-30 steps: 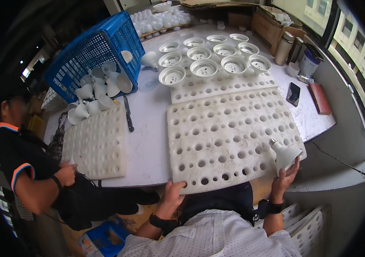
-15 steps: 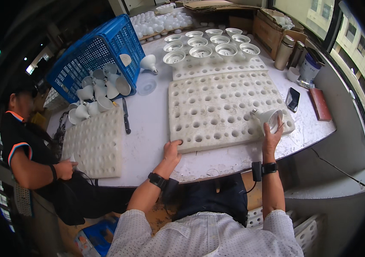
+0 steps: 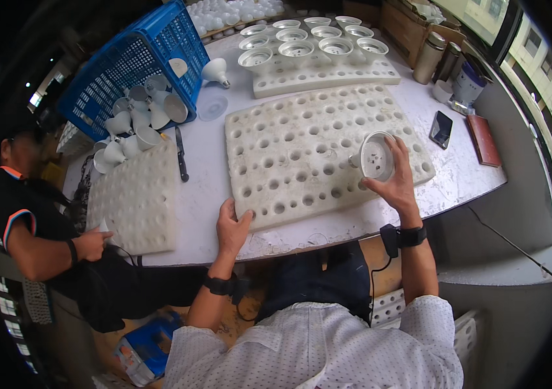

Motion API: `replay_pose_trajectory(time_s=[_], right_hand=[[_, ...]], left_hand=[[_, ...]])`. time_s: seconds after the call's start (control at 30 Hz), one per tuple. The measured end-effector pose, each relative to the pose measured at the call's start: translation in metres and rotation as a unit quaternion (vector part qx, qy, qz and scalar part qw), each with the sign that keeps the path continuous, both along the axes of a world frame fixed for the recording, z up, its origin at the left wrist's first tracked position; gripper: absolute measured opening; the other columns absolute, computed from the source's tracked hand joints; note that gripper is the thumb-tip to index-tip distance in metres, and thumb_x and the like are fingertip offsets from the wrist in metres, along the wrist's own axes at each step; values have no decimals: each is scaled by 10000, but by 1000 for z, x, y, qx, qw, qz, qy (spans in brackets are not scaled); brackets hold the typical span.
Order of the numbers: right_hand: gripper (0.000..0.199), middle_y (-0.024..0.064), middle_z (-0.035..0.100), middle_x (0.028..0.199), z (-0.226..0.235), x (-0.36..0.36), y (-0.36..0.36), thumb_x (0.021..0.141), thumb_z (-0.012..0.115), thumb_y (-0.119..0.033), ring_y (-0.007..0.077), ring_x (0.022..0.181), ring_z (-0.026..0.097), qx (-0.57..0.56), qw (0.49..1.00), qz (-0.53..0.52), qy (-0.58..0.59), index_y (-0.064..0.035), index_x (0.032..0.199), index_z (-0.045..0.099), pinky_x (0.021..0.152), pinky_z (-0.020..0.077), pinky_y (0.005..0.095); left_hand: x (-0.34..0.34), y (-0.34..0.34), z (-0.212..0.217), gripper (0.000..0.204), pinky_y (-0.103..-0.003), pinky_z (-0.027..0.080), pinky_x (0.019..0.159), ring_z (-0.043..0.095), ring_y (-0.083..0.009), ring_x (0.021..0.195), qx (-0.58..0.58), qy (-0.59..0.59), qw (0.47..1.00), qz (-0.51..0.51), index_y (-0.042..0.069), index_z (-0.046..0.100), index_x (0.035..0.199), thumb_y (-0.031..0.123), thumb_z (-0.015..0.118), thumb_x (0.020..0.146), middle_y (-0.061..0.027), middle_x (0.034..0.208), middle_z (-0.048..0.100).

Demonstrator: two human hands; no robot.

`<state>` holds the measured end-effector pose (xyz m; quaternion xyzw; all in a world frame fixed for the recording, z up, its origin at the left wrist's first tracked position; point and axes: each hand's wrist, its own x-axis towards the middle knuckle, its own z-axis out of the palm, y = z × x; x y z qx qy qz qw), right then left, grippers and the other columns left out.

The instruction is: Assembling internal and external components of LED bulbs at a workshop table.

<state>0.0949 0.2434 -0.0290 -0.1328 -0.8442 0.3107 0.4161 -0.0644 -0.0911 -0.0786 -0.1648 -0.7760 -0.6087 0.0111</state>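
Head view: I see my right hand (image 3: 396,178) gripping a white lamp shell (image 3: 375,157) over the foam tray (image 3: 302,149) at three o'clock; my left hand (image 3: 232,227) presses the tray's near edge, fingers flat.

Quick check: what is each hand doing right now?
Left hand: open, resting on the foam tray near edge.
Right hand: closed around a white lamp housing.

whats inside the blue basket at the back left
White funnel-shaped lamp housings lie piled at the open mouth of the tipped blue basket, some spilling onto the table. Its mesh walls hide whatever sits deeper inside.
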Motion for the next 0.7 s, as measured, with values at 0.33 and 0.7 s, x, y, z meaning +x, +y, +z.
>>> replay_pose_trajectory(time_s=[0.33, 0.7], right_hand=[[985, 220, 312, 1383, 33, -3, -65, 455, 867, -267, 412, 1245, 359, 90, 989, 119, -4, -135, 1323, 422, 994, 378, 467], [673, 111, 458, 1256, -7, 2, -55, 709, 732, -124, 152, 1032, 485, -242, 947, 200, 62, -11, 1300, 430, 784, 455, 281]], left_hand=[[51, 60, 53, 695, -395, 466, 906, 454, -309, 1200, 86, -62, 936, -335, -40, 306, 1357, 325, 631, 863, -221, 1303, 433], [51, 125, 32, 473, -301, 436, 914, 547, -184, 1040, 147, -143, 919, -336, -55, 417, 1268, 26, 471, 804, -140, 1147, 559]])
